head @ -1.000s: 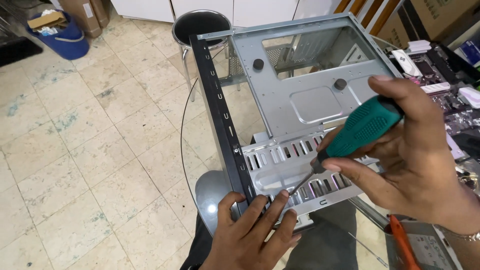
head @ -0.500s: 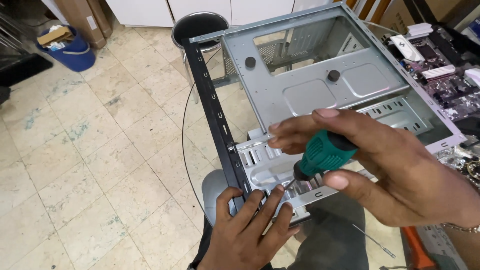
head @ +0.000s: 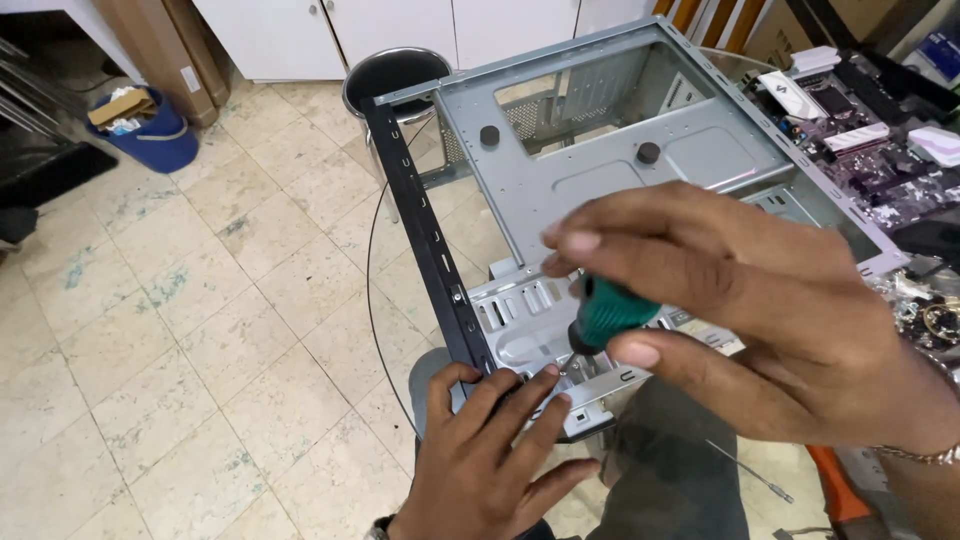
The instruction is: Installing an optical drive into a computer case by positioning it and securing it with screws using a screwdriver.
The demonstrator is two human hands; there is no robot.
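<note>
My two hands are bare, with no gloves and no sleeves reaching the wrists. On my right hand (head: 760,320) the fingernails are short and pale, and a thin gold-coloured metal bracelet (head: 915,455) sits at that wrist. My left hand (head: 480,450) also has short trimmed nails, and at its wrist I can just see the edge of a dark watch (head: 378,527) with a metal rim. Below the hands my lap shows grey trousers (head: 680,470).

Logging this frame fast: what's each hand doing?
Left hand: fingers spread, pressing the computer case corner.
Right hand: closed on the green-handled screwdriver.
</note>
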